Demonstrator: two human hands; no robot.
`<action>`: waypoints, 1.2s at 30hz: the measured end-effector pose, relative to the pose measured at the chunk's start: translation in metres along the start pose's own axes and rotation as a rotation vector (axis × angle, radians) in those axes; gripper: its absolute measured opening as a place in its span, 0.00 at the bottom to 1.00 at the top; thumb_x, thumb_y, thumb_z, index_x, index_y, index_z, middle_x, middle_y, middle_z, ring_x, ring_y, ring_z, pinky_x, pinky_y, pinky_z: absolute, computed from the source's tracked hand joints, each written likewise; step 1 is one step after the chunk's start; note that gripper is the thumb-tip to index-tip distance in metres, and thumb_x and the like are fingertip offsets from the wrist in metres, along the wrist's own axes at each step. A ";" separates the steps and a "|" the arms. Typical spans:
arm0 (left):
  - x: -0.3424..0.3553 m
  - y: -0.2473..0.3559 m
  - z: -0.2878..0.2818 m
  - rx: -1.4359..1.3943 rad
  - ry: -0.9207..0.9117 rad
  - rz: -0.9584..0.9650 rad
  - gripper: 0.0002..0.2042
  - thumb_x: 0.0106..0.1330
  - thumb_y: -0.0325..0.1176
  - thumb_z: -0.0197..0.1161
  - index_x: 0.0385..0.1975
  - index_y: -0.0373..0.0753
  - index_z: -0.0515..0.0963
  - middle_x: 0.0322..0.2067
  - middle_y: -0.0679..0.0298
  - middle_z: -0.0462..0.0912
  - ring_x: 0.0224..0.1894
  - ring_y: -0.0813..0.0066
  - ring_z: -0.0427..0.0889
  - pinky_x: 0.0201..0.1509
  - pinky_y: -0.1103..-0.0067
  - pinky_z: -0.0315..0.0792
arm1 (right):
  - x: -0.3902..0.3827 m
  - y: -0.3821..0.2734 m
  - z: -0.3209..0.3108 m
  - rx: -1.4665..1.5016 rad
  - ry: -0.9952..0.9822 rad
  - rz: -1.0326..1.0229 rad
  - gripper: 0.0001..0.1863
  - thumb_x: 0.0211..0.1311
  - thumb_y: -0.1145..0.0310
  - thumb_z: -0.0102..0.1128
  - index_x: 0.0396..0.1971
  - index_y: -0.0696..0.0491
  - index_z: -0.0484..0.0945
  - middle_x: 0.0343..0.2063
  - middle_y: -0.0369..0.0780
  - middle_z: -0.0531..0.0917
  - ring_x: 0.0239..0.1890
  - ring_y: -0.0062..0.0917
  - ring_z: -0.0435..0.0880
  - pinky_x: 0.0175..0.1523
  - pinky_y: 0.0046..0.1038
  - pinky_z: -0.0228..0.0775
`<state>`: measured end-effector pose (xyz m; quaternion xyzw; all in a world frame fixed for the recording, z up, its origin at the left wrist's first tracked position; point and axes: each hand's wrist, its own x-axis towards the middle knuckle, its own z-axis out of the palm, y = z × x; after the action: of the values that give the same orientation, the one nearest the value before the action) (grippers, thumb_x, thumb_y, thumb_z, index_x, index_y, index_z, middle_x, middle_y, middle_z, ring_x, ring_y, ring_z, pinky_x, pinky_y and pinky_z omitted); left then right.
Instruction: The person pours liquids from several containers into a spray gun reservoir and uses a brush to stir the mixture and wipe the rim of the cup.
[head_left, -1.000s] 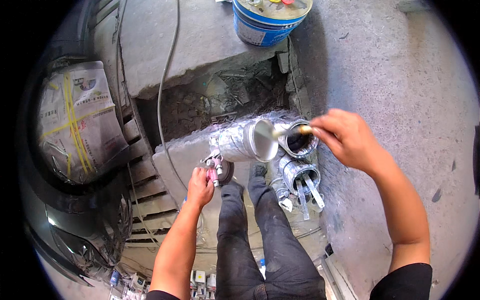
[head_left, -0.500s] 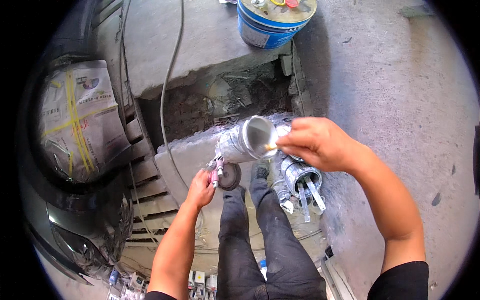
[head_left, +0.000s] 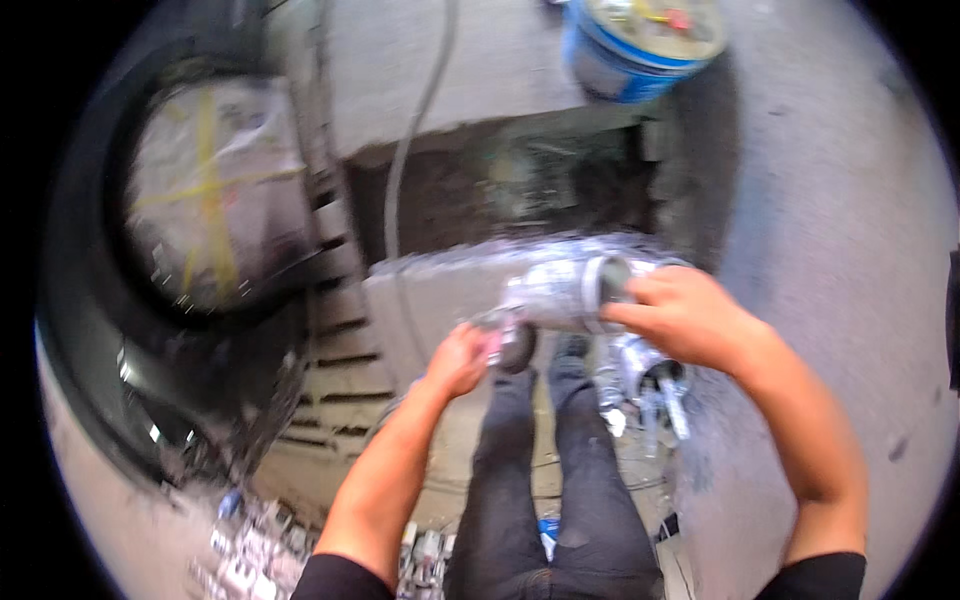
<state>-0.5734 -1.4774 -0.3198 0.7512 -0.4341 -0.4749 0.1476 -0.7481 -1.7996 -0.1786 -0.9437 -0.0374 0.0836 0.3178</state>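
Note:
My left hand (head_left: 460, 360) is closed around a pink-bodied spray gun (head_left: 501, 338), whose outline is blurred. Beside it is a dark round piece (head_left: 518, 350). A silvery, stained metal cup (head_left: 560, 293) lies tilted just above the gun, its mouth facing right; whether the two are joined I cannot make out. At the cup's rim is my right hand (head_left: 685, 310), fingers bent together with the tips at the mouth. What they pinch, if anything, is hidden now. Below that hand, a paint-smeared can (head_left: 650, 362) holds flat stirring sticks (head_left: 672, 405).
A broken-edged pit (head_left: 440, 200) lies ahead, with a hose (head_left: 396, 190) crossing it. Beyond stands a blue bucket (head_left: 625, 70). On the left are a dark car bumper (head_left: 90, 370) and a paper-covered, yellow-taped part (head_left: 215, 180). Several small containers (head_left: 255, 560) crowd the lower left.
My view has swung, so the scene sits farther right and is blurred. The cup's mouth has turned more to the right. A small yellowish thing seen at my right fingertips no longer shows.

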 end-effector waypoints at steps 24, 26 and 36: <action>0.009 0.016 0.017 0.061 0.247 -0.184 0.08 0.57 0.32 0.56 0.32 0.34 0.72 0.33 0.47 0.73 0.38 0.45 0.74 0.42 0.58 0.70 | -0.056 -0.015 -0.015 0.438 0.447 0.712 0.08 0.62 0.68 0.61 0.36 0.56 0.82 0.23 0.40 0.83 0.25 0.24 0.82 0.31 0.24 0.72; 0.012 0.021 0.021 0.052 0.254 -0.214 0.09 0.57 0.33 0.56 0.32 0.33 0.72 0.32 0.46 0.73 0.38 0.44 0.74 0.43 0.58 0.70 | -0.051 -0.021 -0.015 0.662 0.619 0.972 0.09 0.63 0.67 0.61 0.36 0.57 0.82 0.22 0.37 0.83 0.25 0.18 0.80 0.30 0.21 0.71; 0.035 0.070 0.027 -0.011 0.257 -0.429 0.13 0.59 0.36 0.54 0.30 0.29 0.76 0.33 0.37 0.77 0.39 0.38 0.76 0.46 0.55 0.69 | -0.003 -0.034 0.030 0.078 1.087 0.561 0.11 0.55 0.70 0.68 0.32 0.58 0.75 0.26 0.44 0.82 0.26 0.36 0.83 0.31 0.31 0.75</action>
<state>-0.6263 -1.5404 -0.3098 0.8795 -0.2400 -0.3982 0.1016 -0.7568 -1.7549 -0.1807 -0.8130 0.3829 -0.3279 0.2915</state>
